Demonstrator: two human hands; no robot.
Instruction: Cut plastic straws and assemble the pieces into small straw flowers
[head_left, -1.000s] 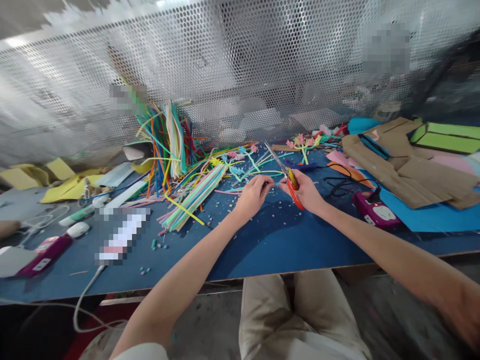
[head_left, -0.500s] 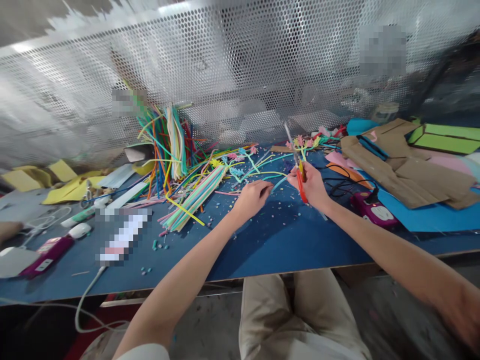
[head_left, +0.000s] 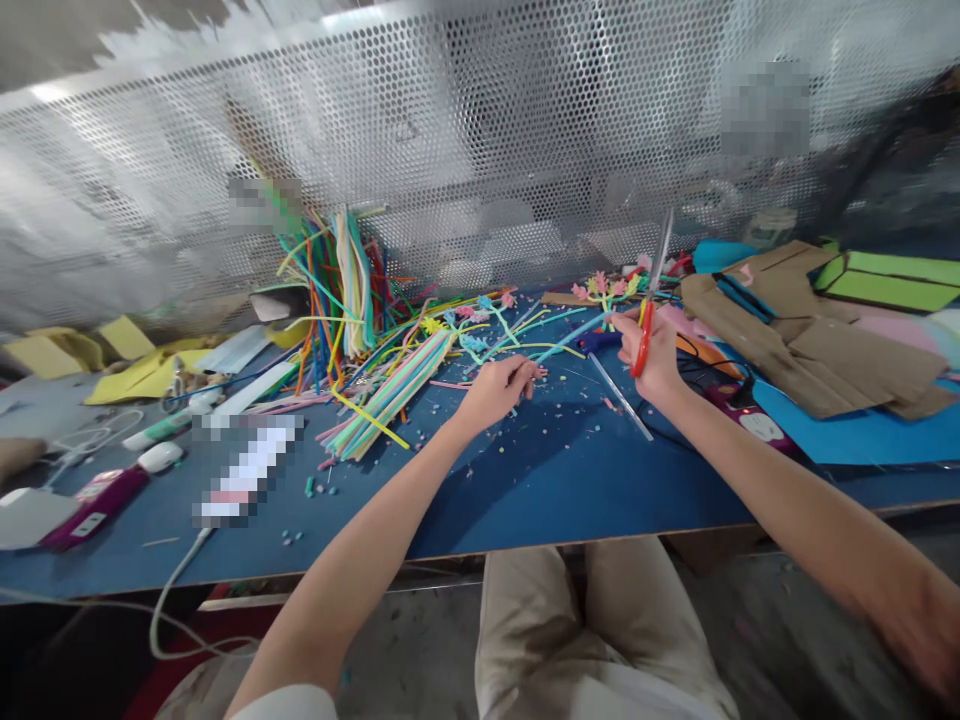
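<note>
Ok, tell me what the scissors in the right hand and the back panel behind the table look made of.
Scissors: grey blades with a dull metallic sheen, likely steel; smooth orange-red handles, probably plastic, gripped in the right hand.
Back panel: silvery sheet punched with regular round holes, apparently perforated metal.

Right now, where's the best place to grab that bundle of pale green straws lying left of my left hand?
Grip the straw bundle near its middle, from above, fingers across its width. It lies flat on the table, running diagonally, with its far end buried in loose straws. The left hand is nearest; the right hand holds scissors.
</note>
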